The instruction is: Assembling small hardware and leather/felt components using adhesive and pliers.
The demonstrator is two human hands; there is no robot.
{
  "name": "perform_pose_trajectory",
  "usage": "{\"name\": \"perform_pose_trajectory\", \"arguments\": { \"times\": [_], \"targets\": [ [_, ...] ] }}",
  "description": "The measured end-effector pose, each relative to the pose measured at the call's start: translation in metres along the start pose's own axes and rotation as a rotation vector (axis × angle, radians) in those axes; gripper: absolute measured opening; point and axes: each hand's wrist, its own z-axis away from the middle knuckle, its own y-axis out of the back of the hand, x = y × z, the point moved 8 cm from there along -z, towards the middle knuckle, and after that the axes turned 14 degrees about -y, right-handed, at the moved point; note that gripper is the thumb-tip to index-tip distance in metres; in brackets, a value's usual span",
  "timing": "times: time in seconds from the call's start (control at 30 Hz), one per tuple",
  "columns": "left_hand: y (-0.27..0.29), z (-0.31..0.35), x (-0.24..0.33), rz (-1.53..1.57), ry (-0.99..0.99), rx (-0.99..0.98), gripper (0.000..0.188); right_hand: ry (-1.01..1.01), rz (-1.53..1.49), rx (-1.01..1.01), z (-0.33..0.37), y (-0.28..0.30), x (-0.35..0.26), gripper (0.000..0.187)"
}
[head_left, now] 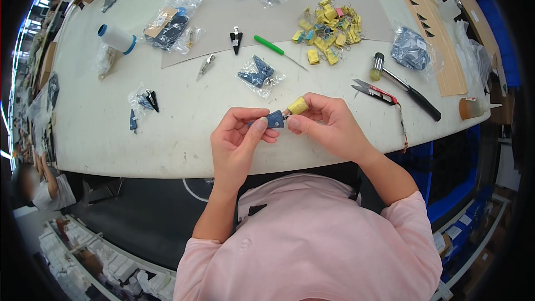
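Observation:
Near the table's front edge, my left hand (235, 142) pinches a dark blue tapered tab (274, 119) with a small round metal stud on it. My right hand (336, 127) grips a small yellow-covered piece (298, 105) between thumb and fingers. The two pieces meet at a bit of metal between my hands; whether they are joined cannot be made out. Just beyond my hands lies a clear bag of blue tabs (259, 73). Farther off is a heap of similar yellow pieces (329, 30), a few of them light blue or pink.
A green-handled awl (270, 45), black clip (236, 40) and silver clip (206, 67) lie beyond my hands. To the right are red-handled thread snips (377, 92), a hammer (409, 86) and an amber bottle (472, 108). A thread cone (116, 39) lies left. Another person (47, 184) sits far left.

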Motion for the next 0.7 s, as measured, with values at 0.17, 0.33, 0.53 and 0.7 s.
{"name": "perform_pose_trajectory", "arguments": {
  "times": [0.17, 0.33, 0.53, 0.7],
  "targets": [
    [-0.004, 0.003, -0.002, -0.019, 0.006, 0.009, 0.019, -0.049, -0.048, -0.017, -0.004, 0.002, 0.006, 0.018],
    [-0.008, 0.005, -0.008, -0.057, 0.031, -0.062, 0.023, -0.084, -0.085, -0.007, -0.007, 0.003, 0.011, 0.017],
    [-0.013, 0.005, -0.021, -0.032, 0.121, -0.148, 0.033, 0.100, 0.215, 0.163, 0.000, 0.014, -0.005, 0.018],
    [-0.003, 0.000, -0.017, 0.018, 0.137, -0.083, 0.030, 0.336, 0.829, 0.748, 0.056, 0.082, -0.045, 0.015]
  ]
}}
